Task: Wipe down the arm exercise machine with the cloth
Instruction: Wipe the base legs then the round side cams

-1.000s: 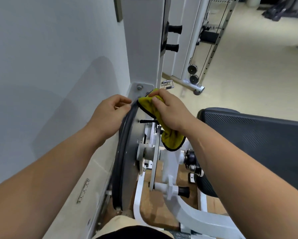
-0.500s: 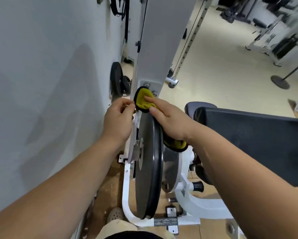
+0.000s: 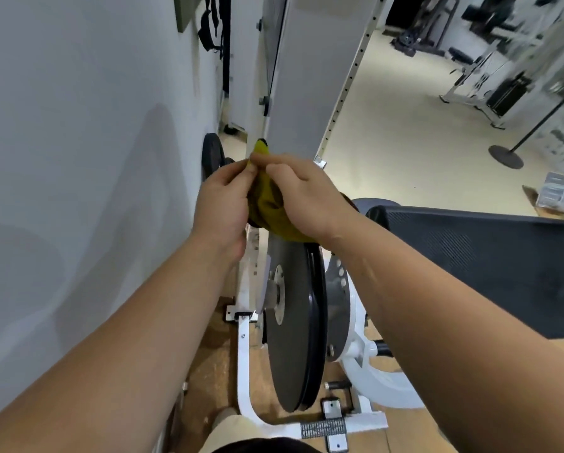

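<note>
A yellow cloth [image 3: 268,204] with a dark edge is bunched between both hands above the machine's big dark pulley wheel [image 3: 293,331]. My left hand [image 3: 223,204] pinches the cloth's upper edge with thumb and fingers. My right hand [image 3: 306,194] grips the cloth from the right, fingers curled over it, and the cloth hangs down under its palm onto the top of the wheel. The white frame [image 3: 244,364] of the arm machine curves below the wheel. Its black arm pad [image 3: 489,266] lies at the right.
A grey wall [image 3: 78,158] runs close along the left. A white upright panel [image 3: 303,76] stands just behind the hands, with a black weight plate [image 3: 212,155] beside it. Other gym machines [image 3: 489,70] and a stand base [image 3: 506,156] sit far right on the beige floor.
Both hands have lifted the cloth off the wheel's rim and drawn together. My left hand, earlier beside the rim, now pinches the cloth. The view has shifted up and right.
</note>
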